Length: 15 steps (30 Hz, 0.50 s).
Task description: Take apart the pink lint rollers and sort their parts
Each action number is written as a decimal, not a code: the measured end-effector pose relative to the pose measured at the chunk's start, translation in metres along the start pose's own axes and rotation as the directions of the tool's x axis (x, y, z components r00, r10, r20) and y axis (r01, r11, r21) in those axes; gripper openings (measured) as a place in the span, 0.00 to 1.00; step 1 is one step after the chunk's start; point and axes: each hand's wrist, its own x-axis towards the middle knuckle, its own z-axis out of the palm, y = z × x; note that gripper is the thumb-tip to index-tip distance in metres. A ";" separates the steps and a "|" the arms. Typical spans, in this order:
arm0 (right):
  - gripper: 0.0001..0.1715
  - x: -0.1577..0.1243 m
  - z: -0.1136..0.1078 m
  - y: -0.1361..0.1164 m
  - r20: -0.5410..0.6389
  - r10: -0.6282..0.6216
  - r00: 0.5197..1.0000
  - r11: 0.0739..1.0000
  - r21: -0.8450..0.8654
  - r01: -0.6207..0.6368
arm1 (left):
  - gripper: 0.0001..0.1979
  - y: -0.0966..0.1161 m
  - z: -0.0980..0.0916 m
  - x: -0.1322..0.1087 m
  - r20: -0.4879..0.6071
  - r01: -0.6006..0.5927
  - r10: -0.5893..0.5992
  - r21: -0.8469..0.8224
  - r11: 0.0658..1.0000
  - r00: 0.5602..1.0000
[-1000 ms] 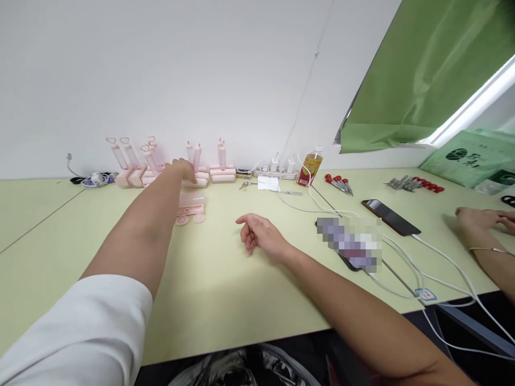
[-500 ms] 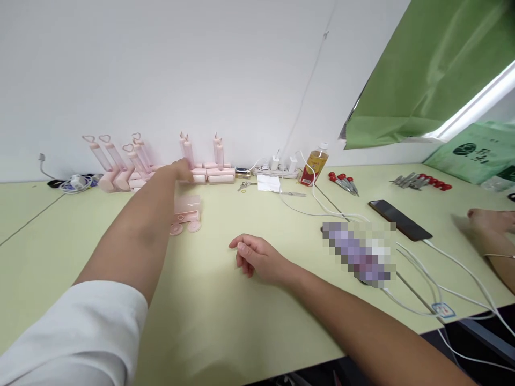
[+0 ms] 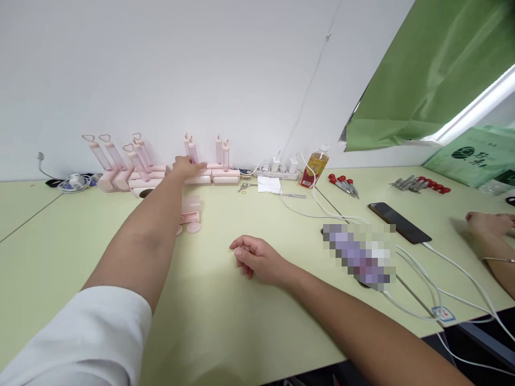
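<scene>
At the wall end of the table, my left hand (image 3: 187, 167) reaches over a pink case (image 3: 198, 177) lying in the back row, its thumb stretched right along the top. Its other fingers are partly hidden behind the hand and seem to grip the case. Clear pink tubes with heart-shaped loops (image 3: 193, 152) stand just behind that hand. To its right lies another pink case (image 3: 226, 177) with two tubes upright on it. My right hand (image 3: 257, 259) rests on the table, fingers loosely bent and apart, holding nothing. Loose pink parts (image 3: 192, 217) lie below my left wrist, partly covered by the forearm.
More pink cases with tubes (image 3: 139, 161) stand at the left. Keys (image 3: 244, 186), white paper (image 3: 269, 184), a power strip (image 3: 277, 172) and a drink bottle (image 3: 315, 167) line the back. Right are red-handled tools (image 3: 344, 184), a phone (image 3: 399, 222), cables and another person's hand (image 3: 488, 221).
My left hand has moved slightly right, and the pink cases with their tubes beside it have shifted right too. A dark round opening now shows left of my wrist. My right hand stays put.
</scene>
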 end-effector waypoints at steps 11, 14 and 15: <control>0.16 0.000 0.002 0.002 0.004 0.020 1.000 1.000 -0.007 -0.020 | 0.20 0.054 0.009 -0.048 -0.517 0.097 -0.164 -0.153 0.983 0.840; 0.16 0.000 0.003 0.001 0.003 0.019 1.000 1.000 -0.010 -0.019 | 0.16 0.092 0.034 -0.064 -0.197 -0.345 0.353 0.078 0.936 0.915; 0.15 0.000 0.003 0.001 0.003 0.015 1.000 1.000 -0.014 -0.015 | 0.17 0.103 0.042 -0.066 -0.043 -0.455 0.464 0.130 0.881 0.885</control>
